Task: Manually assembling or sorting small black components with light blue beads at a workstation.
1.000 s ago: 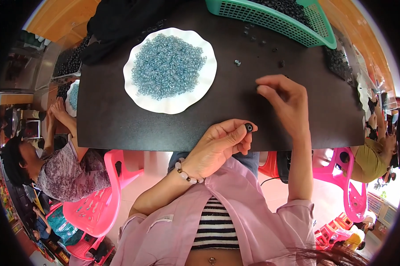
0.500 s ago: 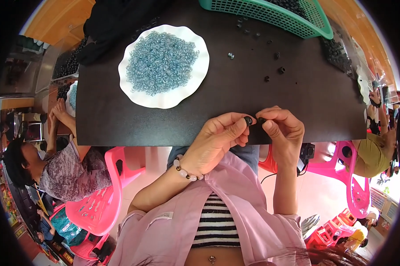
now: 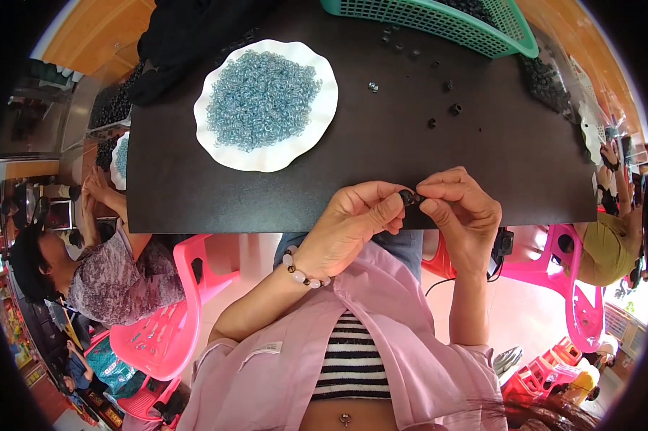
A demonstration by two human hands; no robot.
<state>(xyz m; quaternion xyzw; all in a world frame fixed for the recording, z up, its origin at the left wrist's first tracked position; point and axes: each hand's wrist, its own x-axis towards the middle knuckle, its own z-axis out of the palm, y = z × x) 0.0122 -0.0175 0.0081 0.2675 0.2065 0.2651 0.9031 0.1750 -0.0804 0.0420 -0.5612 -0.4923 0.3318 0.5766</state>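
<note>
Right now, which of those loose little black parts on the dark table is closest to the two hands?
The black part lying lowest of the scattered ones, just left of another; the rest sit farther up by the green basket.

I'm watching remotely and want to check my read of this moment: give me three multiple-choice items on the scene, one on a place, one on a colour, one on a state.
1. Where does the white plate of blue rings lie?
A. on the dark table, left of the basket
B. inside the basket
C. on a pink chair

2. What colour is the mesh basket?
A. red
B. green
C. yellow

3. What are the two hands doing?
A. resting flat, apart
B. lifting the plate
C. pinching one small black part together

Answers: 1 A, the plate sits on the dark table. 2 B, its mesh is green. 3 C, the left hand and right hand meet on the small black part.
</note>
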